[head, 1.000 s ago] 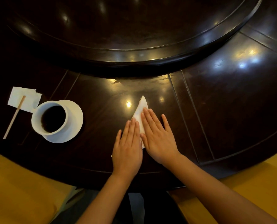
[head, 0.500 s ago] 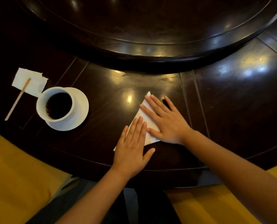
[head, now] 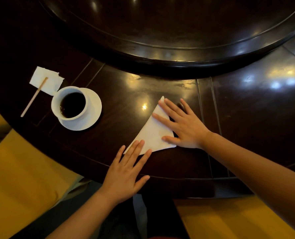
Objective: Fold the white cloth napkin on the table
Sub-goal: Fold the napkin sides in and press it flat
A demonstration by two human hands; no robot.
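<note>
Folded to a triangle, the white cloth napkin [head: 152, 133] lies flat on the dark desk [head: 255, 109], near the front edge, between the two hands. Left hand [head: 126, 171] flat, fingers [head: 136, 149] straight and close together, tips resting on the near-left corner. Right hand [head: 184, 125] flat too, fingers [head: 162, 118] spread across the far point and right edge, thumb on the near-right corner.

Risks, as judged: a glossy top, so likely slippery. An uneven push could slide the whole triangle instead of setting the crease, or skew the layers out of line. Lifting one hand too early may let the upper layer spring open. A wide sweep leftward could reach the full coffee cup [head: 71, 104] on its saucer [head: 91, 116], though well apart for now.

Against half a second ago: left hand drawn back toward the desk edge, now covering only the corner rather than the lower half; more white showing; right hand about where it was, thumb now pressing the near corner.
</note>
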